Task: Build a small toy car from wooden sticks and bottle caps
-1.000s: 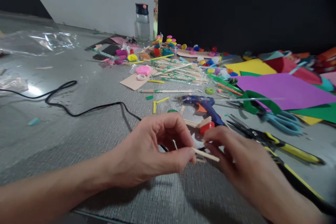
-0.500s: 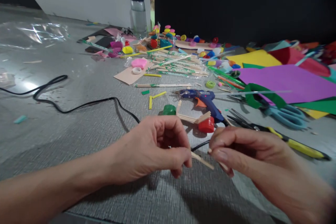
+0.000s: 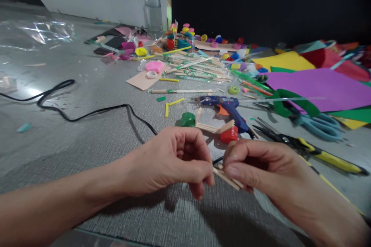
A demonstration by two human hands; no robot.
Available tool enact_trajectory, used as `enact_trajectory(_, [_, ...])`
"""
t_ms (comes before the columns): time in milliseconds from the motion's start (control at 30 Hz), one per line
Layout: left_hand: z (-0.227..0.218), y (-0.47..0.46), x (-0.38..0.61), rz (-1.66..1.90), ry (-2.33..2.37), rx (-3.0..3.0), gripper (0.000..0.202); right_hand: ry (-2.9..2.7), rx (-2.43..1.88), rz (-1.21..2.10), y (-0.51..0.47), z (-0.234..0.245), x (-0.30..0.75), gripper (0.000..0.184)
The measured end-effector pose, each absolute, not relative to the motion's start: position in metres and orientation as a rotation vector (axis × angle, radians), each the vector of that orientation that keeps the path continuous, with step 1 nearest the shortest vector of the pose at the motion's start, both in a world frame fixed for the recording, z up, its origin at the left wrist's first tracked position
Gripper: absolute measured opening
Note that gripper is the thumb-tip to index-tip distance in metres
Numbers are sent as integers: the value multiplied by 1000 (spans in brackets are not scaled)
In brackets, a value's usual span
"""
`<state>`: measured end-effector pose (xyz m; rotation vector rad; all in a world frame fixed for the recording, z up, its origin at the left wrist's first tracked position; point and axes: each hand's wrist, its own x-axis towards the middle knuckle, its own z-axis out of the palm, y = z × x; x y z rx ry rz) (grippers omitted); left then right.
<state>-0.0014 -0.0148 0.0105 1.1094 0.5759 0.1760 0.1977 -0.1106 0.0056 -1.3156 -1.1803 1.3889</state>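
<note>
Pale wooden sticks (image 3: 227,178), thin, pinched between both closed hands' fingertips (image 3: 209,175).

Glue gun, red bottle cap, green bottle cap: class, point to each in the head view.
Glue gun (image 3: 225,105): head view, blue body.
Red bottle cap (image 3: 228,135): head view, side wall.
Green bottle cap (image 3: 188,119): head view, top.

A blue glue gun (image 3: 224,109) lies on the grey counter (image 3: 87,139), a black cable (image 3: 87,114) to its left; a red cap (image 3: 228,134) sits just beside it. Purple paper (image 3: 319,88) and scissors (image 3: 307,117) lie right; a water bottle (image 3: 152,7) stands far back.
</note>
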Motion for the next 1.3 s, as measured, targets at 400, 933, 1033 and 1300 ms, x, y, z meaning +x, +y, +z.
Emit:
enact_trajectory(400, [9, -14, -1, 201, 574, 1110, 13, -1208, -1345, 1412, -111, 0, 200, 31])
enact_trajectory(933, [9, -14, -2, 219, 567, 1080, 14, -1308, -1451, 1258, -113, 6, 205, 9])
enact_trajectory(1033, [8, -14, -1, 236, 561, 1076, 13, -1342, -1467, 1203, -113, 8, 203, 10])
enact_trajectory(1300, [10, -15, -2, 262, 569, 1059, 14, -1374, -1480, 1152, -114, 8, 201, 17])
